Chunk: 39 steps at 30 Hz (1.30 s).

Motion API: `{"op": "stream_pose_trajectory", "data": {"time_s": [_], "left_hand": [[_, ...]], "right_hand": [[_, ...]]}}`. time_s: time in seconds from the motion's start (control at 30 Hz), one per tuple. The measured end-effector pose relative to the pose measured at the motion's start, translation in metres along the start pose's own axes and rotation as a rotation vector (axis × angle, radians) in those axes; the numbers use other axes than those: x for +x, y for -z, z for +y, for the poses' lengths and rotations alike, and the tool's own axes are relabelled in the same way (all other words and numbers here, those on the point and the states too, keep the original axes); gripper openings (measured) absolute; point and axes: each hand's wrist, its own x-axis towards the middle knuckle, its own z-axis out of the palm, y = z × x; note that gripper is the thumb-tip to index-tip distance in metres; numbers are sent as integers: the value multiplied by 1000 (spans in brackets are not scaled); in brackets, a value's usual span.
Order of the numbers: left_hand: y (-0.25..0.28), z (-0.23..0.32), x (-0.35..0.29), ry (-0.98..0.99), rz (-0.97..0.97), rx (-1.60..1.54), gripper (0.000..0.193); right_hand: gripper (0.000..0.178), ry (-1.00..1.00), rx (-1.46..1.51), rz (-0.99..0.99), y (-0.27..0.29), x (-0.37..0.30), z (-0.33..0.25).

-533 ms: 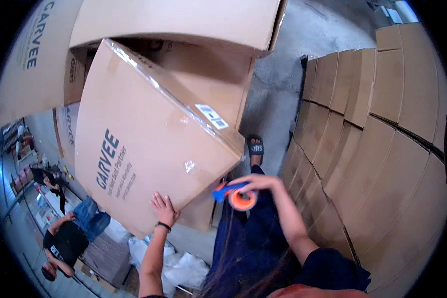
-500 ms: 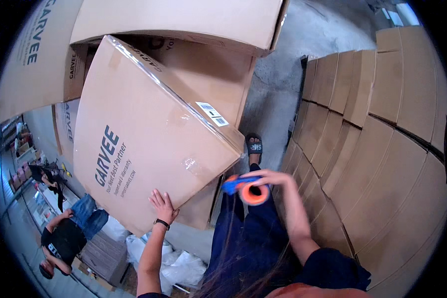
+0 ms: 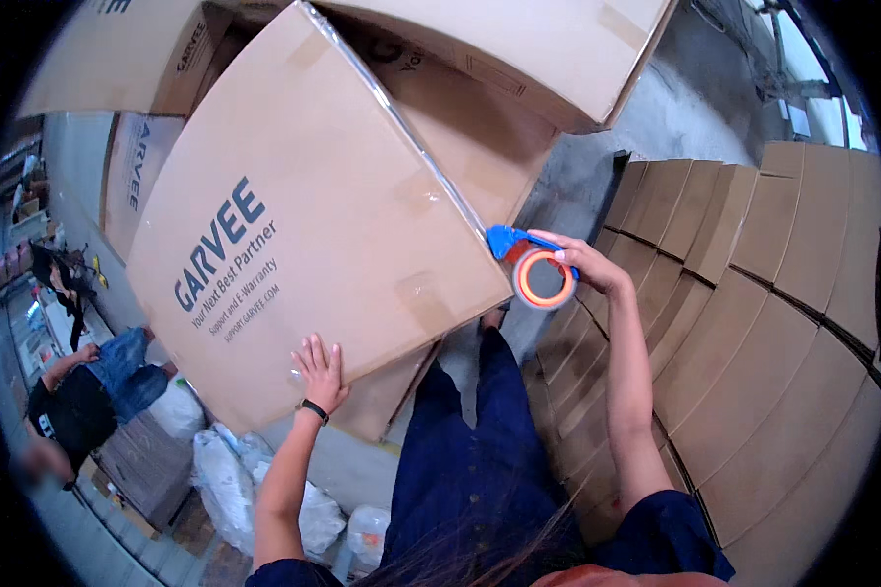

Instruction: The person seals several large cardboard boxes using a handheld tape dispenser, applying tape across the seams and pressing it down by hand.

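A large brown cardboard box (image 3: 303,196) with dark printing lies tilted in front of me, its corner pointing toward my right side. My left hand (image 3: 320,375) rests flat with fingers spread on the box's near edge. In my right hand (image 3: 587,262) is a blue tape dispenser (image 3: 509,241) carrying an orange-cored roll of tape. The dispenser's head is at the box's right edge, near the corner; whether it touches is hard to tell. Shiny clear tape runs along that edge up to the far corner.
More large cartons (image 3: 519,49) lie behind and beneath the box. On the right stands a stack of brown cartons (image 3: 744,303). White plastic bags (image 3: 227,479) lie at lower left, near another person (image 3: 73,406) in a black shirt and jeans. Grey floor (image 3: 646,108) shows between the stacks.
My right hand has raised the tape dispenser from above my legs to the box's right edge. My left hand stays on the box. The view has shifted, and the white label on the box's side is hidden.
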Motion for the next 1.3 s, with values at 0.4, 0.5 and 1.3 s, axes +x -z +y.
{"op": "stream_pose_trajectory", "data": {"time_s": [0.4, 0.5, 1.3], "left_hand": [[9, 2, 2, -44, 36, -149, 104], [7, -3, -2, -73, 101, -172, 104], [-24, -326, -127, 521, -143, -408, 137]], "right_hand": [[55, 403, 450, 993, -222, -30, 71], [53, 518, 242, 1001, -266, -19, 95], [55, 331, -190, 921, -506, 42, 175]]}}
